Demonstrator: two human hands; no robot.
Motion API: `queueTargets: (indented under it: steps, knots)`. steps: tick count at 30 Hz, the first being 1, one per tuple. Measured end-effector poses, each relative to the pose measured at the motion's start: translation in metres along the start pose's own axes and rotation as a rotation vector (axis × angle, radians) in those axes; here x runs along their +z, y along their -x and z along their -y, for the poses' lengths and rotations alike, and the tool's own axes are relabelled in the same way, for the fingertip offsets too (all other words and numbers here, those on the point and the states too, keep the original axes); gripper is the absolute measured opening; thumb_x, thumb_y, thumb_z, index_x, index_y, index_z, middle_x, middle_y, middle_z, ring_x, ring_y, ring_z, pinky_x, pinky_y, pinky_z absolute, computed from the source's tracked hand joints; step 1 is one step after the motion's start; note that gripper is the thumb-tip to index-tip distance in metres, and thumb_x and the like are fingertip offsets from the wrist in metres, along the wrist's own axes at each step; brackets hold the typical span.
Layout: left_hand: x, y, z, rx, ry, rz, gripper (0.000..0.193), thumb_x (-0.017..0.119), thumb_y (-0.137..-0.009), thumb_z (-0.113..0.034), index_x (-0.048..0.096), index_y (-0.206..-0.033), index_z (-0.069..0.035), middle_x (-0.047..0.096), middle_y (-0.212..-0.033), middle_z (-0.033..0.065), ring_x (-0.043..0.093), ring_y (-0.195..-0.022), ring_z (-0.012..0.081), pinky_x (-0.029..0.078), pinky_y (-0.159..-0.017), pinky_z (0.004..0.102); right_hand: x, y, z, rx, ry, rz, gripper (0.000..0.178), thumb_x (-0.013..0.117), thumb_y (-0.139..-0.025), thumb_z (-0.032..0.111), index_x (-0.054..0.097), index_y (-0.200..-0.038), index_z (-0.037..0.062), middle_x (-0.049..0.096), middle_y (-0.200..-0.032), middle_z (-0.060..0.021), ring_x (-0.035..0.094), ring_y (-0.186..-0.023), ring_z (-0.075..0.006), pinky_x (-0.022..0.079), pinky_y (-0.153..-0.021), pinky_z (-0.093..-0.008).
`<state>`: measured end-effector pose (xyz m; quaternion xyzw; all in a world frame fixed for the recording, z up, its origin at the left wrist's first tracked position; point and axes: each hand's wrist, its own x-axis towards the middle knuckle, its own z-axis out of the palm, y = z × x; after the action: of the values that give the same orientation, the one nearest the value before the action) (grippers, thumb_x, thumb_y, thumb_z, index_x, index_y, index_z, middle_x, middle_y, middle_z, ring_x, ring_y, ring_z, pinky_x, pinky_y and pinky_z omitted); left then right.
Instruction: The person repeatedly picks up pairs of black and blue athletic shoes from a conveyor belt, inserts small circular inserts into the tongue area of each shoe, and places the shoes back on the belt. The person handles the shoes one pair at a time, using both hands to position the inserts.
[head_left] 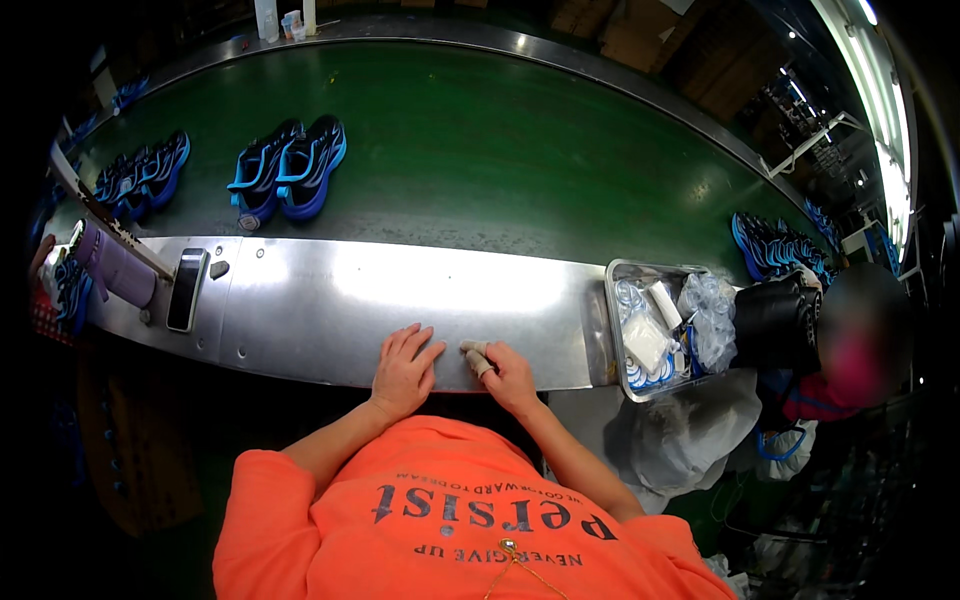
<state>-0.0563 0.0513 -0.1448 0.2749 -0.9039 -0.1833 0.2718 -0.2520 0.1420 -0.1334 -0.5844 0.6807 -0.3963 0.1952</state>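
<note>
Metal ledge (pixel 300 330) lies under the person's fingers, along the near side of a green work surface (pixel 500 160). On its front part, the left hand (pixel 402 378) rests palm down, fingers slightly apart and thumb out to the side. Just beside it, the right hand (pixel 512 382) is curled, its thumb and forefinger in beige covers and drawn close to each other; whether anything is pinched between them, one cannot tell. Behind both wrists spreads the person's orange shirt (pixel 450 470).

To the right, at the ledge's end, a metal tray (pixel 614 320) holds a white roll (pixel 663 305), a white packet (pixel 645 340) and crumpled clear plastic (pixel 712 325). Toward the ledge's left end, a phone (pixel 187 290) lies near a purple tumbler (pixel 120 270), which leans. Farther out, on the green, two blue-and-black shoes (pixel 312 170) sit side by side; more shoes (pixel 160 175) stand to their left, and another cluster (pixel 778 248) at far right, near a co-worker in pink (pixel 828 395).
</note>
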Motion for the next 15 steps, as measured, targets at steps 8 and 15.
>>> queueTargets:
  steps: [8,15]
  knots:
    - [0.0012,0.0004,0.0009,0.004,-0.014,-0.001,0.037,0.061,-0.082,-0.007,0.062,-0.119,-0.010,0.054,-0.130,0.0141,0.045,-0.129,0.0347,0.032,-0.109,0.0504,0.0014,0.0015,-0.0041,0.004,-0.022,0.015,0.022,0.062,-0.093,0.016,0.072,-0.111,0.0101,0.061,-0.078,-0.0084,0.058,-0.061,-0.0174,0.048,-0.060,-0.0302]
    - [0.0035,0.0021,0.0039,0.028,-0.032,-0.003,0.038,0.061,-0.081,-0.008,0.062,-0.119,-0.010,0.054,-0.131,0.0145,0.044,-0.129,0.0350,0.031,-0.109,0.0515,-0.0012,-0.0009,-0.0007,0.026,0.021,0.033,0.021,0.061,-0.093,0.018,0.072,-0.109,0.0107,0.063,-0.081,-0.0106,0.060,-0.072,-0.0262,0.049,-0.067,-0.0361]
